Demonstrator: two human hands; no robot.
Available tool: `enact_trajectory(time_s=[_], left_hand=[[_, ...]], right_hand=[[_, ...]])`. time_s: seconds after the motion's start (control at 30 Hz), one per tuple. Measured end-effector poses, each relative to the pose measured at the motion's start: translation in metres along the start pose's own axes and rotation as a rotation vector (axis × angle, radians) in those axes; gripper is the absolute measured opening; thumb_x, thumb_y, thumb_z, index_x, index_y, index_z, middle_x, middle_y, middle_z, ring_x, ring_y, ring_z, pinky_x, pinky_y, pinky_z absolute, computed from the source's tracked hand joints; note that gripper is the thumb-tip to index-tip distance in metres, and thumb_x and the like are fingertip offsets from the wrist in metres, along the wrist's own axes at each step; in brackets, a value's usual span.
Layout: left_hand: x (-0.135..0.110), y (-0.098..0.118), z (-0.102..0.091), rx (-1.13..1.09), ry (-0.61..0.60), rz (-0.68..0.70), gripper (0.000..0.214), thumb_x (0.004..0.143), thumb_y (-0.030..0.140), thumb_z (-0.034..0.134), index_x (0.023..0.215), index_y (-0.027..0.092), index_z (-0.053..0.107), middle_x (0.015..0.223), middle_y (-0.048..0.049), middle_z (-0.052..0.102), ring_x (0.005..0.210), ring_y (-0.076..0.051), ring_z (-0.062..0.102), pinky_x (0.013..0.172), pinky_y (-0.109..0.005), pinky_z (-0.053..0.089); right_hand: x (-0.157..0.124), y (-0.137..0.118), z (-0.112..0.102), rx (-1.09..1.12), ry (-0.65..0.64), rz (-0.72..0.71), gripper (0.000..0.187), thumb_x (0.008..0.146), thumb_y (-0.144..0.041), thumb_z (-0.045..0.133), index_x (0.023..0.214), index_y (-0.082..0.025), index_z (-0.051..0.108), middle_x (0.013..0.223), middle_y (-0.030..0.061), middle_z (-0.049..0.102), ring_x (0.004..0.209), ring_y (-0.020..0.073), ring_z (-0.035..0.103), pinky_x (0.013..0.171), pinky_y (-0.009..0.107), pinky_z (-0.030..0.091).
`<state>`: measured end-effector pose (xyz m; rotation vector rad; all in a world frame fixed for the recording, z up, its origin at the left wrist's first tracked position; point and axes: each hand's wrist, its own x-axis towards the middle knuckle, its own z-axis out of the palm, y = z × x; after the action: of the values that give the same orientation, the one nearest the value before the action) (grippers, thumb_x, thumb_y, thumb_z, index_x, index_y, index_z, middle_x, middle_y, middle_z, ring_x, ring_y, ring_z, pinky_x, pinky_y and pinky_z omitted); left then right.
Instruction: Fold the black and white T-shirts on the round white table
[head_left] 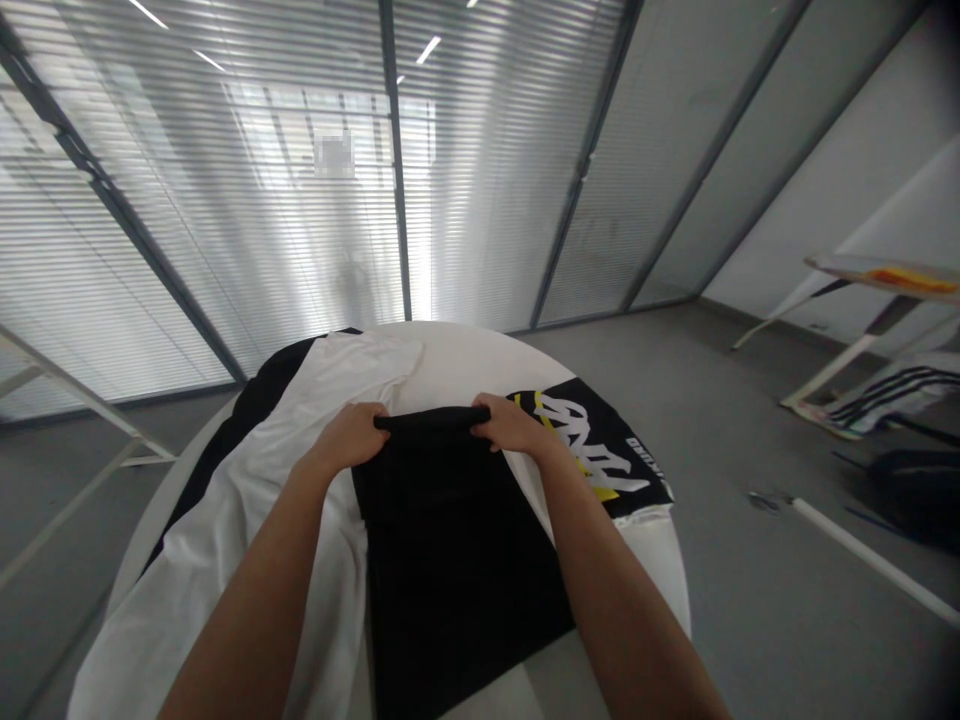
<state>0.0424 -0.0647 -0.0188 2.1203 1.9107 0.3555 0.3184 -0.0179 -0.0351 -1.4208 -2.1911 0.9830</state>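
A black piece of cloth (457,550), perhaps a folded garment, stretches toward me over a round white table (472,355). Its far edge is gripped at the left corner by my left hand (356,435) and at the right corner by my right hand (510,425). Both hands have their fingers closed on the fabric, and the edge between them is nearly straight. To the left, a rumpled white cloth (262,500) with black fabric (251,410) along its outer side covers the table. Beyond my right hand lies a folded black cloth (592,440) with white and yellow lettering.
Glass partitions with blinds (480,180) stand behind the table. A white metal frame (82,410) is at the left. On the right are another table (885,270), a striped white cloth (907,395), a dark bag (915,490) and a white pole (870,560) over the grey floor.
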Motion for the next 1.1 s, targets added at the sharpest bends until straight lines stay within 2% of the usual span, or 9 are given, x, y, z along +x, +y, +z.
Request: enact_trajectory(time_s=[0.17,0.23,0.37,0.57,0.63,0.73,0.83,0.93,1.1], left_hand=[[0.001,0.009,-0.007,-0.052,0.496,0.073,0.017,0.081,0.027,0.054,0.086,0.02,0.069,0.094,-0.0067,0.07,0.096,-0.023,0.059,0.091,-0.035,0.043],[-0.001,0.015,-0.011,-0.078,0.593,0.134,0.017,0.082,0.026,0.053,0.085,0.019,0.069,0.094,-0.0063,0.069,0.098,-0.022,0.058,0.094,-0.035,0.042],[-0.013,0.027,-0.024,-0.023,0.444,0.163,0.012,0.079,0.026,0.059,0.082,0.022,0.07,0.092,-0.0036,0.07,0.098,-0.024,0.057,0.097,-0.043,0.037],[-0.041,0.051,-0.055,-0.288,-0.121,0.287,0.024,0.083,0.04,0.056,0.093,0.023,0.07,0.086,-0.0011,0.07,0.081,-0.018,0.061,0.077,-0.03,0.046],[-0.044,0.057,-0.058,-0.356,-0.167,0.284,0.031,0.087,0.046,0.05,0.097,0.023,0.069,0.088,-0.0014,0.07,0.08,-0.017,0.062,0.074,-0.028,0.046],[-0.037,0.058,-0.045,-0.27,-0.09,0.274,0.04,0.091,0.05,0.041,0.097,0.021,0.068,0.092,-0.004,0.069,0.084,-0.018,0.062,0.077,-0.03,0.045],[-0.024,0.052,-0.011,-0.056,-0.013,0.209,0.047,0.094,0.049,0.032,0.105,0.017,0.066,0.104,-0.0114,0.067,0.098,-0.024,0.061,0.087,-0.036,0.043],[-0.015,0.047,0.026,0.172,-0.066,0.063,0.051,0.093,0.051,0.033,0.124,0.017,0.057,0.119,-0.0178,0.06,0.111,-0.033,0.055,0.091,-0.046,0.041],[-0.009,0.039,0.055,0.319,-0.042,0.013,0.051,0.091,0.051,0.035,0.121,0.017,0.058,0.121,-0.019,0.057,0.118,-0.035,0.05,0.096,-0.051,0.036]], right_hand=[[0.003,0.0,-0.007,0.146,0.288,-0.112,0.015,0.071,-0.025,0.063,0.082,-0.02,0.054,0.075,-0.0023,0.056,0.068,0.0141,0.054,0.06,0.024,0.042],[0.003,-0.001,-0.012,0.156,0.389,-0.168,0.015,0.07,-0.028,0.063,0.079,-0.019,0.054,0.072,-0.0034,0.054,0.071,0.0147,0.052,0.065,0.026,0.041],[-0.002,0.001,-0.022,0.188,0.352,-0.196,0.013,0.066,-0.024,0.057,0.077,-0.018,0.057,0.071,-0.0036,0.055,0.071,0.0154,0.051,0.067,0.026,0.038],[-0.02,0.022,-0.046,0.098,0.135,-0.168,0.029,0.056,-0.012,0.042,0.075,-0.018,0.063,0.078,0.0006,0.065,0.078,0.0174,0.057,0.074,0.027,0.041],[-0.028,0.026,-0.058,0.02,0.048,-0.09,0.03,0.058,-0.01,0.041,0.074,-0.019,0.065,0.077,0.0019,0.067,0.076,0.0175,0.059,0.073,0.027,0.043],[-0.033,0.02,-0.065,-0.123,0.066,-0.007,0.033,0.066,-0.007,0.042,0.082,-0.018,0.068,0.086,0.0049,0.07,0.081,0.0184,0.062,0.078,0.027,0.044],[-0.024,0.001,-0.045,-0.237,0.148,-0.071,0.038,0.076,-0.007,0.041,0.102,-0.017,0.067,0.108,0.0079,0.068,0.1,0.0192,0.06,0.091,0.029,0.042],[-0.011,-0.017,0.003,-0.322,0.111,-0.197,0.039,0.091,-0.015,0.036,0.124,-0.016,0.057,0.127,0.0107,0.06,0.119,0.0189,0.051,0.104,0.033,0.034],[-0.01,-0.022,0.072,-0.535,0.164,-0.115,0.046,0.099,-0.042,0.031,0.139,-0.025,0.045,0.145,0.0108,0.045,0.135,0.0285,0.034,0.109,0.055,0.018]])
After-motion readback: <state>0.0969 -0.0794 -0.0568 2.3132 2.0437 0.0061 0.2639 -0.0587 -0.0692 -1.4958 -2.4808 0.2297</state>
